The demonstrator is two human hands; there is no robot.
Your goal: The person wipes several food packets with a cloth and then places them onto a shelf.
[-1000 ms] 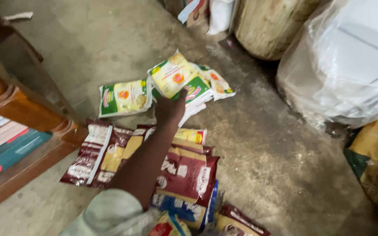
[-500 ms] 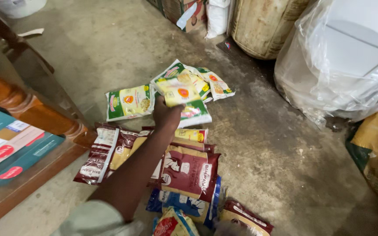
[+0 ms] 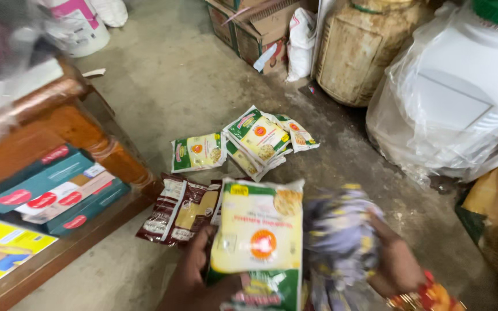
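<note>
Rough concrete floor (image 3: pixel 162 86); left hand (image 3: pixel 194 276) grip clenched on glossy flat packet (image 3: pixel 259 236), right hand (image 3: pixel 396 265) on blurred crinkly bag (image 3: pixel 338 242).

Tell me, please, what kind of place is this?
Probably a small shop's storeroom or back area. Many sealed food packets lie on the bare concrete floor, cardboard boxes and a large white plastic drum stand along the wall, and boxed goods fill a wooden shelf.
</note>
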